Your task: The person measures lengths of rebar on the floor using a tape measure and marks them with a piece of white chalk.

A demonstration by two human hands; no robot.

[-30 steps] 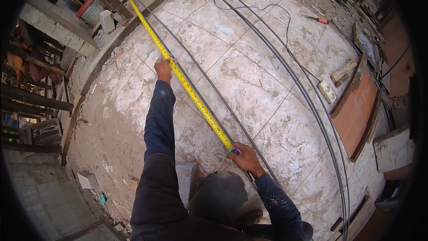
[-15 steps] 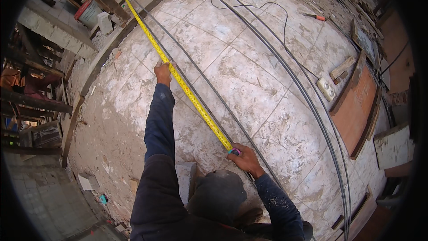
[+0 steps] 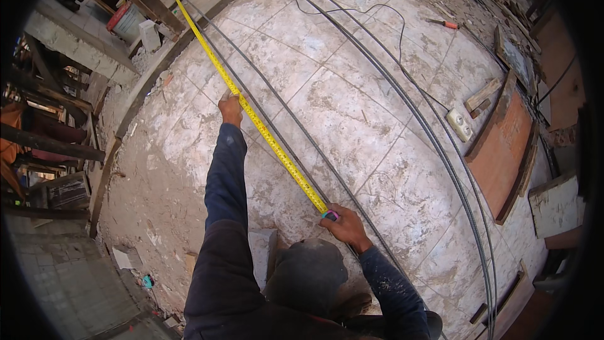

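Left hand pressing long yellow measuring tape flat onto dusty white tiled floor; right hand clenched around tape's case, beside thin dark steel rebar.

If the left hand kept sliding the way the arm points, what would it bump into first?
Probably nothing soon. The left hand rests by the yellow tape measure on the tiled floor. Ahead is bare tile, then likely the floor's raised edge; depth is unclear.
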